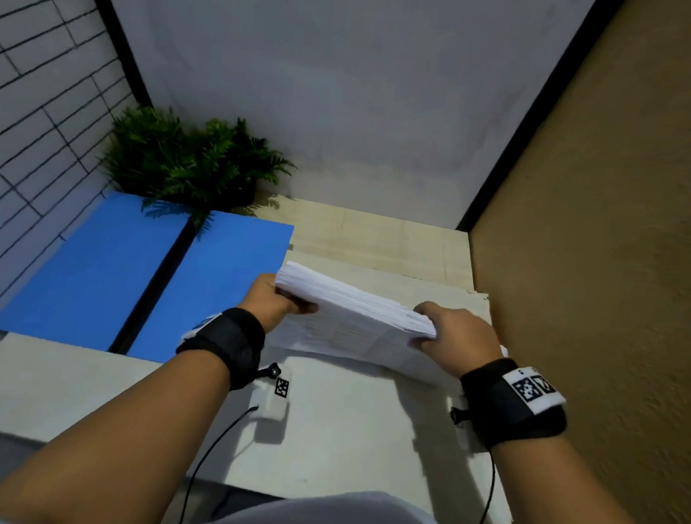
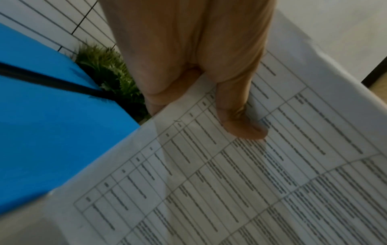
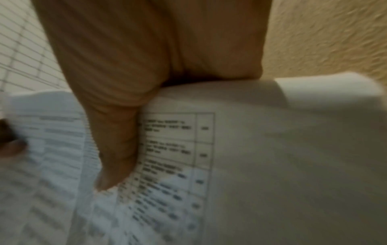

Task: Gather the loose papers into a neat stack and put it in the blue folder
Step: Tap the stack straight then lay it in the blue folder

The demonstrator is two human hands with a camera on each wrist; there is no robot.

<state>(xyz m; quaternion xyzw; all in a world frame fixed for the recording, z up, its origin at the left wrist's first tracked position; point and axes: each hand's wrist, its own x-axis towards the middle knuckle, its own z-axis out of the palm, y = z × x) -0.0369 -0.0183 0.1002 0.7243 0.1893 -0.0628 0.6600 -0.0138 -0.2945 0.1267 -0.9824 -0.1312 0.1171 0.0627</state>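
- The step in hand looks like the gathering: the person holds a thick stack of papers [image 1: 357, 314] tilted up off the counter [image 1: 327, 421], its near edge low over the counter, apparently to square it.
- The left hand [image 1: 277, 302] clamps the stack's left end, thumb [image 2: 240, 119] pressed on the printed face and the fingers behind it.
- The right hand [image 1: 456, 331] clamps the right end, thumb on the printed sheet; that wrist view is blurred.
- The stack's long axis runs left to right between the hands, printed face toward the person, far edge raised.
- The blue folder [image 1: 107, 273] lies open and flat just left of the stack, near a plant [image 1: 189, 161].
- The next move probably calls for levelling the stack and carrying it left onto the folder.
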